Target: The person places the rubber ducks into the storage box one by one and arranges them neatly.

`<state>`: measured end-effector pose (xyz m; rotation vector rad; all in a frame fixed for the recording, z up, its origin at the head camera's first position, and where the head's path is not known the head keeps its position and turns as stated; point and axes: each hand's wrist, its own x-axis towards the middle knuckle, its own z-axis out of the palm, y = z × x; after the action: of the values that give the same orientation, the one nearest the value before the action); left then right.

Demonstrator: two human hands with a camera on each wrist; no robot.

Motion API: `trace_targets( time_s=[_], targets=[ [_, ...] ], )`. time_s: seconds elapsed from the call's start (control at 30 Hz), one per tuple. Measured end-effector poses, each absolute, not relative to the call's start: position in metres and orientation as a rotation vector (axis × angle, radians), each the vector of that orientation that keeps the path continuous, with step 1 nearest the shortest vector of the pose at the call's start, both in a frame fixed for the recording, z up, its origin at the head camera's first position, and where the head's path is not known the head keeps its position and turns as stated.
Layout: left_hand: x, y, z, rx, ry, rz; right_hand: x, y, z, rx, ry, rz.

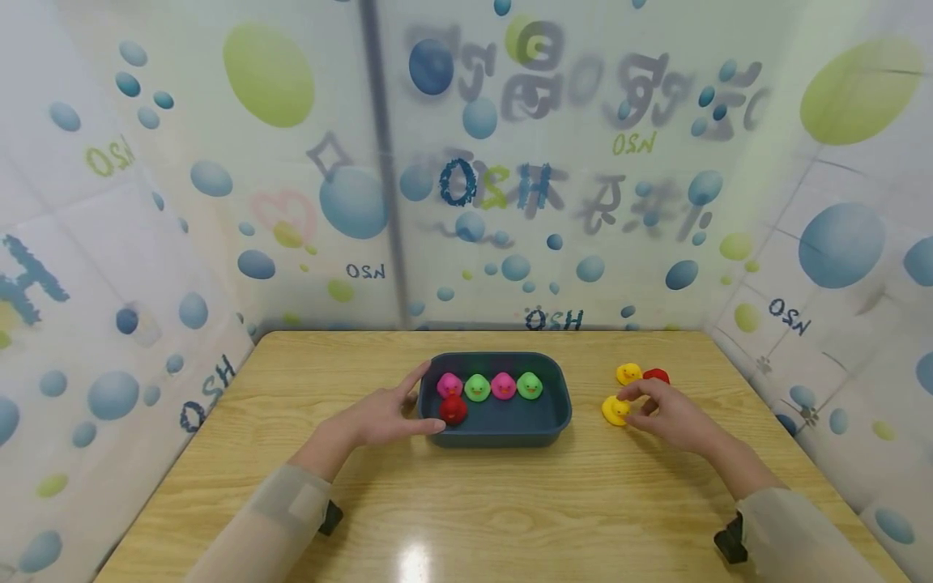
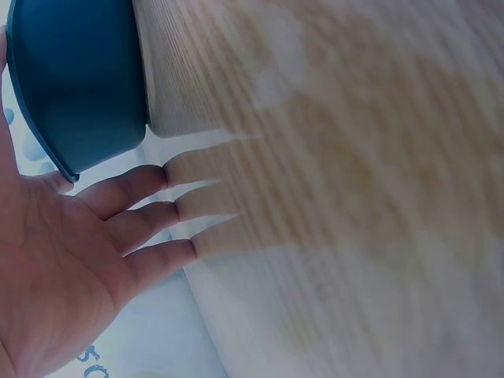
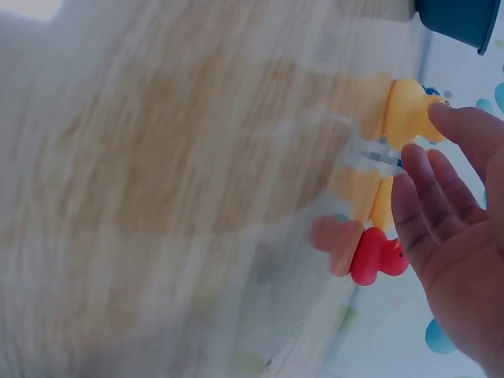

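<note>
My left hand (image 1: 379, 417) rests at the left end of a dark teal box (image 1: 503, 438), thumb along the near rim and index finger at the far left corner. Its other fingers (image 2: 142, 264) extend fairly straight beside the box. Inside stand a back row of pink and green rubber ducks (image 1: 477, 388) and, in front at the left, a red rubber duck (image 1: 453, 410). To the right of the box, my right hand (image 1: 674, 417) pinches a yellow rubber duck (image 1: 614, 411) between thumb and index finger. That duck (image 3: 403, 114) sits upright on the table.
Just behind my right hand stand another yellow duck (image 1: 628, 373) and a red duck (image 1: 657, 376), the red one partly hidden by the hand. The wooden table (image 1: 503, 510) ends at a printed white curtain (image 1: 481, 267) at the back and both sides.
</note>
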<state>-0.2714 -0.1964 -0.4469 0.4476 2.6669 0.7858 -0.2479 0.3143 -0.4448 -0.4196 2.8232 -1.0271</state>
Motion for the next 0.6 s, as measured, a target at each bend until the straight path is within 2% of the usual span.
trace_targets(
  time_s=[0.6],
  targets=[
    [-0.2726, -0.1960, -0.4482, 0.434, 2.666, 0.784, -0.2508, 0.3148, -0.4496, -0.334, 2.807, -0.963]
  ],
)
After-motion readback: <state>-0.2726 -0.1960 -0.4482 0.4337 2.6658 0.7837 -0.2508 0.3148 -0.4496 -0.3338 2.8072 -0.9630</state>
